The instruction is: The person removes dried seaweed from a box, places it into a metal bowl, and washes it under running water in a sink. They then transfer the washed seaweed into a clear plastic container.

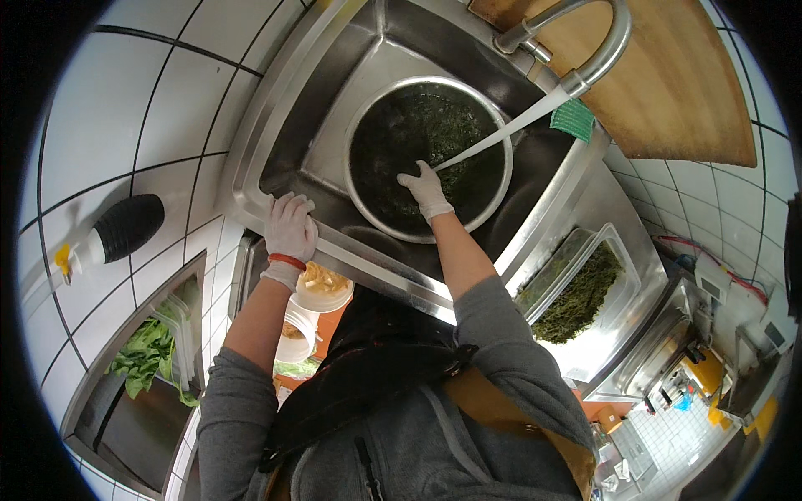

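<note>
A round metal basin [354, 188] stands in the stainless steel sink [326, 147]. It holds water and dark green, finely shredded leafy matter, perhaps seaweed [460, 125]. My right hand [426, 190], in a thin whitish glove, is over the basin at the water's surface. Its thumb and a finger are spread and nothing shows between them; the other fingers are hard to make out. A stream of water [507, 130] runs from the curved metal faucet [617, 37] into the basin beside this hand. My left hand [291, 227], also gloved, with a red band at the wrist, grips the sink's front rim.
Right of the sink, a clear plastic container [630, 269] holds more dark green matter [583, 294]. A green scouring pad [573, 119] lies on the rim near a large wooden board [677, 81]. Leafy greens [147, 354] fill a wall opening at left. White tubs [322, 294] stand below.
</note>
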Motion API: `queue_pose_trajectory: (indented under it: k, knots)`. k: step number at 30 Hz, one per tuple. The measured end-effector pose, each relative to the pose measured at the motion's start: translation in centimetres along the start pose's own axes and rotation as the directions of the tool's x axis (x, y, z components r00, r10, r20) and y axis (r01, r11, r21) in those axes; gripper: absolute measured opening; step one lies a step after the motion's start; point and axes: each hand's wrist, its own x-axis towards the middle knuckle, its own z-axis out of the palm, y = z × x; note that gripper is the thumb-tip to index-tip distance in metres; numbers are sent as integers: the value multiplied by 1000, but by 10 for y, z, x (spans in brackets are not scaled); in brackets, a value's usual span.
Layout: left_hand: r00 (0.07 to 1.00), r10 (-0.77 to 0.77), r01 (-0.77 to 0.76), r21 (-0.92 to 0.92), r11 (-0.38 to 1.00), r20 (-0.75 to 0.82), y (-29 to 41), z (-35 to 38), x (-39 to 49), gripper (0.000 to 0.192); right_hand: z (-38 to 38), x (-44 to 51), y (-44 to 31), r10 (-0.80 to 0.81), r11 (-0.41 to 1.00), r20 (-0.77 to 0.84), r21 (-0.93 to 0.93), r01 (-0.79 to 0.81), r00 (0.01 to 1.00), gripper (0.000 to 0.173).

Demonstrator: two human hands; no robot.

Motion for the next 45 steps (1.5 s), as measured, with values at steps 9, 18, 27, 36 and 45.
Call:
queue_pose_trajectory:
  k: [9,18,27,36,45]
  knots:
    - [1000,-16,16,10,1000,7,0,0,1,21,-62,-88,-31,-191,865,-75,458,204,979,45]
    - [1000,-10,10,7,1000,-16,0,2,0,20,-76,-89,-14,-405,877,-337,118,465,850,17]
    - [1000,-12,12,2,1000,16,1,-1,-1,22,-9,-5,27,-293,586,58,-777,228,954,80]
    - [1000,-9,9,8,1000,5,3,-4,1,21,-27,-2,-4,-308,464,194,-824,325,931,64]
    - [1000,-7,7,13,1000,15,3,-5,3,22,-32,35,17,-370,671,-251,-738,70,894,43]
